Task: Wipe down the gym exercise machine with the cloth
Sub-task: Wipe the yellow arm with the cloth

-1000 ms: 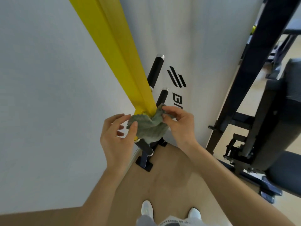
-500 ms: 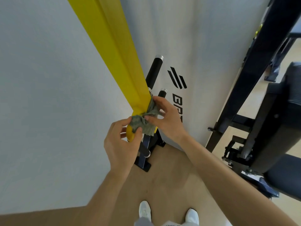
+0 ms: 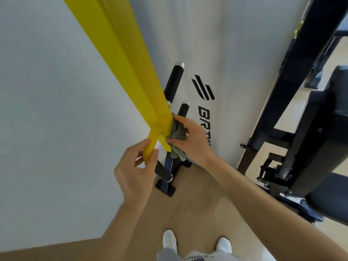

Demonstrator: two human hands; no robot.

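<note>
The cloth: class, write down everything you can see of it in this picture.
The cloth is a small grey-green rag, soft and towel-like by its look, crumpled into a bunch. The right hand grips it and presses it against the right side of the yellow beam, near the beam's lower end. Fingers cover much of it; one loose end hangs below the hand. The left hand pinches the beam's tip and seems not to touch the cloth.

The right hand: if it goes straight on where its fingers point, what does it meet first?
The right hand points left in the picture, so it would likely meet the yellow beam at once, with only the grey cloth it grips between them.
</note>
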